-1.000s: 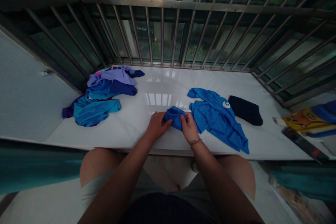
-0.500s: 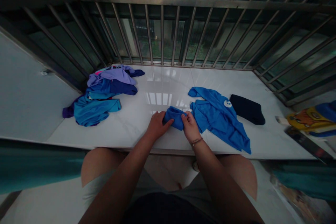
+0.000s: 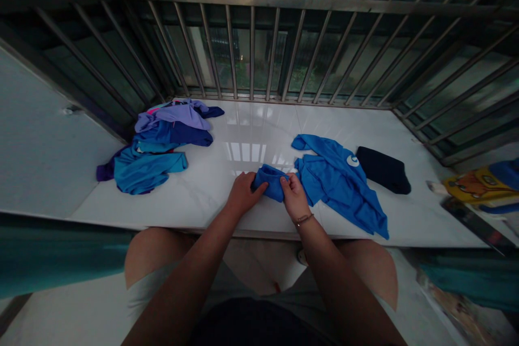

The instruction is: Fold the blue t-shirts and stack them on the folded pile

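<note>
Between my two hands is a small folded bundle of blue cloth, held just above or on the white ledge; which of the two I cannot tell. My left hand grips its left end, thumb on the near side. At the right end my right hand pinches it between thumb and fingers. Right beside that hand lies a blue long-sleeved shirt, loosely spread, with a round white print. Past it rests a dark navy folded garment.
A heap of blue and purple clothes lies at the left of the white ledge. Metal window bars close off the back and sides. A yellow and blue bag and a dark flat box are at the right edge.
Hardly anything differs. Both hands keep the same grip on the folded blue cloth, and the view has shifted very slightly.
</note>
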`<state>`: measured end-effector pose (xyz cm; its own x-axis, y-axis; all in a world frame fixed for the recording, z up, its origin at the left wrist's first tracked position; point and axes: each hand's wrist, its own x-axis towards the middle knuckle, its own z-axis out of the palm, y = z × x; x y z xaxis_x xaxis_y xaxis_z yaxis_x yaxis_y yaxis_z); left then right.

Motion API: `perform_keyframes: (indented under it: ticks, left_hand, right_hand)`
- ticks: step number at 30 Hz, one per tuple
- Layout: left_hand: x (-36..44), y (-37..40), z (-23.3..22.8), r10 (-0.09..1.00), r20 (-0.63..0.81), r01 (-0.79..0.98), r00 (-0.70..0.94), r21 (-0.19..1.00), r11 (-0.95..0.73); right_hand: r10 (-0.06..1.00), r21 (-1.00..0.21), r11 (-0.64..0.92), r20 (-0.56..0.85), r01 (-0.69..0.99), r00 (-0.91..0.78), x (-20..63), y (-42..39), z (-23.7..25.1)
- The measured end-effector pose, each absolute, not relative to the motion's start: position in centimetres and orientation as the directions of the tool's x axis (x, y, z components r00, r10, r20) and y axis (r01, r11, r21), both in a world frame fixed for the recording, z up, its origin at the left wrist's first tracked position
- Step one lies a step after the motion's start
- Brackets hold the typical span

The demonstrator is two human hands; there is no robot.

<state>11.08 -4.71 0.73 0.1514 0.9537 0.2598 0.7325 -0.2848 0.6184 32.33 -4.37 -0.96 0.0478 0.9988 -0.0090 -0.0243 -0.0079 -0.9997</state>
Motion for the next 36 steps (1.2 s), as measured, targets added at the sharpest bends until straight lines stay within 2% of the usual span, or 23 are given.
perform_keyframes:
  ticks: [36]
  left_hand:
    - [10.99, -4.43, 0.78, 0.966, 0.224, 0.727, 0.132, 0.64, -0.248]
  right_hand:
    - [0.999, -0.992, -0.037, -0.041, -0.119, 0.028, 32.02, -4.44, -0.27]
